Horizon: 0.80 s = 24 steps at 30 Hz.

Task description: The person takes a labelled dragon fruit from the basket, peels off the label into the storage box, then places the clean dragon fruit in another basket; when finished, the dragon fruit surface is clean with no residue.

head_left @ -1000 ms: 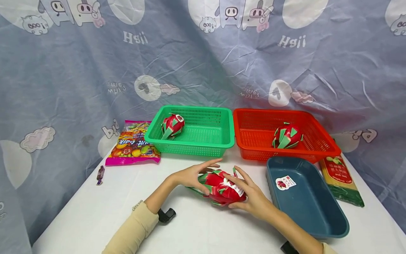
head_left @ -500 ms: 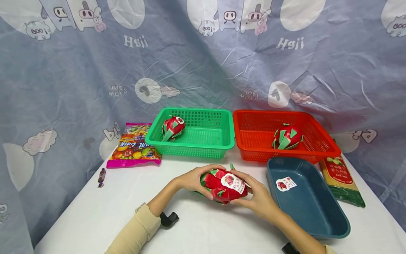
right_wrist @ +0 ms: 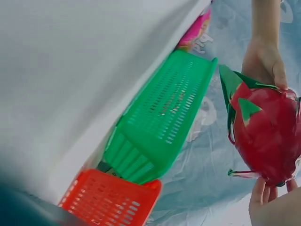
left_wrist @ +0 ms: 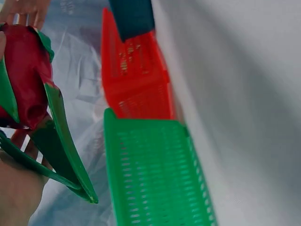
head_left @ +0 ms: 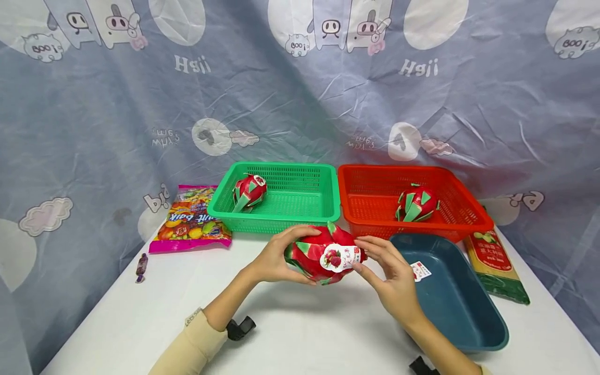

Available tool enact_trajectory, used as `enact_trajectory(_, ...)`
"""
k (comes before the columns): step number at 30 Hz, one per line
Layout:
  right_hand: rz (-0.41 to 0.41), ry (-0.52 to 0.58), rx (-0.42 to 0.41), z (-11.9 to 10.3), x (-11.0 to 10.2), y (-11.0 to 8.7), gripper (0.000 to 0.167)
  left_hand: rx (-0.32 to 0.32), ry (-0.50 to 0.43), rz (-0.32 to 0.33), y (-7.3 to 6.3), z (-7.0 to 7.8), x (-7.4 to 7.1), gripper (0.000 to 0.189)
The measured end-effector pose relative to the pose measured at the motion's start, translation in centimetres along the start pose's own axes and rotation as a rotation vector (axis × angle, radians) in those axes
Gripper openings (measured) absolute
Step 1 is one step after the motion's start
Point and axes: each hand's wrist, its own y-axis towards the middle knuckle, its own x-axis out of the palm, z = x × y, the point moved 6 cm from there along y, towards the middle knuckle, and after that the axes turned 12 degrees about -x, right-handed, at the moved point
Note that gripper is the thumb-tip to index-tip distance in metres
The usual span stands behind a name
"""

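A large red dragon fruit with green-tipped scales is held up above the white table between both hands. My left hand grips its leafy left end, thumb below and fingers over the top. At the other end, my right hand holds the fruit with thumb and fingers beside a white sticker printed with a fruit picture. Long green leaves stick out near the left palm in the left wrist view. The right wrist view shows the fruit's red underside, fingertips of the right hand at its narrow tip.
Behind stand a green basket and a red basket, one smaller dragon fruit in each. A blue tray with a sticker inside sits at right, beside a pasta packet. At left lie a candy bag and a wrapped candy.
Both hands have closed onto the dragon fruit and raised it off the table. It has turned so that its sticker faces the head camera more.
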Motion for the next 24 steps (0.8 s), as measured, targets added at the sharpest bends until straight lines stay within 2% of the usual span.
enact_trajectory(5,-0.006,0.01,-0.018,0.0,0.5,0.7,0.046,0.053,0.028,-0.007,-0.1,0.8,-1.0,0.086)
enact_trajectory(10,0.005,0.079,-0.065,0.2,0.7,0.9,0.043,0.067,0.039,-0.026,0.0,1.2,-1.5,0.086)
enact_trajectory(17,0.023,0.203,-0.103,1.7,0.4,0.0,0.038,0.063,0.073,-0.05,0.1,1.9,-1.9,0.084)
enact_trajectory(21,0.015,0.273,-0.085,2.7,0.4,-0.5,0.034,0.049,0.094,-0.074,-0.1,1.8,-1.9,0.083)
enact_trajectory(24,0.007,0.302,-0.039,3.0,0.5,-0.6,0.03,0.046,0.106,-0.092,-0.2,0.7,-1.6,0.085)
